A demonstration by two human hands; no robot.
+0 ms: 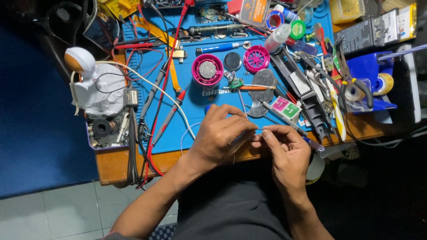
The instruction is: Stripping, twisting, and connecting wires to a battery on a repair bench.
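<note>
My hands meet at the near edge of the surface (115,166), over the blue mat (195,111). My left hand (220,135) curls, fingertips pinched on a thin white wire (186,133); my right hand (287,151) pinches something too small to identify. A pink fan housing (207,70) lies beyond them.

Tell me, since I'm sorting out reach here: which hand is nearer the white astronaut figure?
Left. The left hand sits at the mat's near edge, to the right of the astronaut figure; the right hand lies farther right, beyond the left.
</note>
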